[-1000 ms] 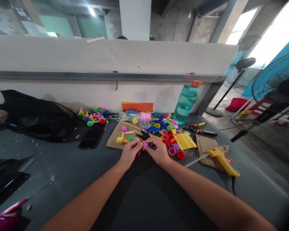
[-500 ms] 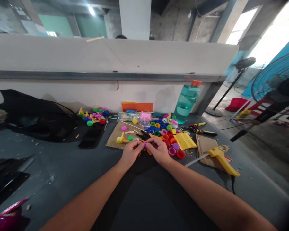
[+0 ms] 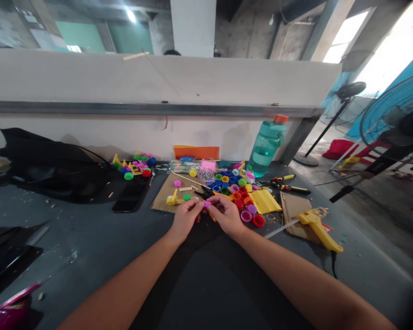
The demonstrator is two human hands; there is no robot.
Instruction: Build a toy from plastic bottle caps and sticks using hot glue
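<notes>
My left hand (image 3: 185,218) and my right hand (image 3: 227,215) meet over the dark table, fingertips pinched together on a small purple bottle cap (image 3: 207,204) with an orange stick-like piece (image 3: 211,215) under it. Both hands are closed in a pinch. Just behind them lies a cardboard sheet (image 3: 165,195) with a small yellow frame piece (image 3: 172,200) and green caps. To the right sits a pile of coloured bottle caps (image 3: 234,188).
A yellow glue gun (image 3: 318,224) lies on cardboard at the right, its stick pointing left. A teal water bottle (image 3: 265,146) stands at the back. A black phone (image 3: 131,197), a black bag (image 3: 51,165) and a finished cap toy (image 3: 134,166) are at the left. A fan (image 3: 392,114) stands right.
The hands stay together; the purple cap has shifted slightly up between the fingertips and the orange piece now shows below it.
</notes>
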